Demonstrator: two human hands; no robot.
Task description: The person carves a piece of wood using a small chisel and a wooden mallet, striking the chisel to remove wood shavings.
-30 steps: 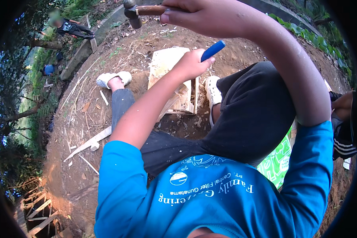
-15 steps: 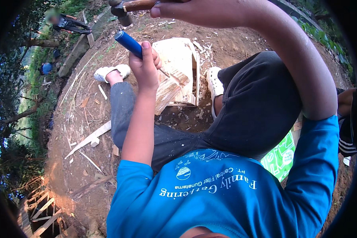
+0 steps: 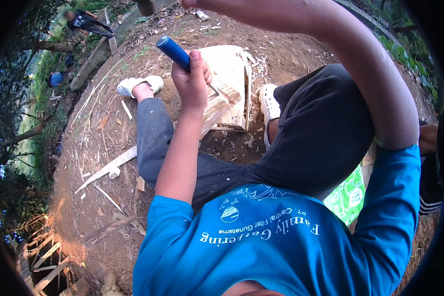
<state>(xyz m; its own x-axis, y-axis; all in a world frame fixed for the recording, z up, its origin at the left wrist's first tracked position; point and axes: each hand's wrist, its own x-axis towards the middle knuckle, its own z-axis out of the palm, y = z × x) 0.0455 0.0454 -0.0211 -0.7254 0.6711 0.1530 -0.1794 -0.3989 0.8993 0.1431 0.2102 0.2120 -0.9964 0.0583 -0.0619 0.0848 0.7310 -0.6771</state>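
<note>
My left hand (image 3: 192, 81) is closed around a blue-handled chisel (image 3: 172, 51), handle pointing up and to the left. Its lower end, hidden behind my fist, meets a pale, rough-cut wood block (image 3: 232, 84) that lies on the dirt between my feet. My right arm is raised across the top of the view. Only a bit of my right hand (image 3: 191, 4) shows at the top edge, and it grips a hammer whose dark head (image 3: 145, 6) peeks in beside it. I sit with knees bent, in dark trousers and a blue shirt.
Wood chips, splinters and a long pale slat (image 3: 108, 167) lie on the bare earth. White shoes (image 3: 135, 85) flank the block. A green packet (image 3: 348, 195) lies at my right hip. Another person (image 3: 86, 20) crouches far off at top left; a bamboo frame (image 3: 39, 256) is at lower left.
My left hand has swung the chisel from the right side of the block to the left and set it on the wood. The hammer has risen almost out of view.
</note>
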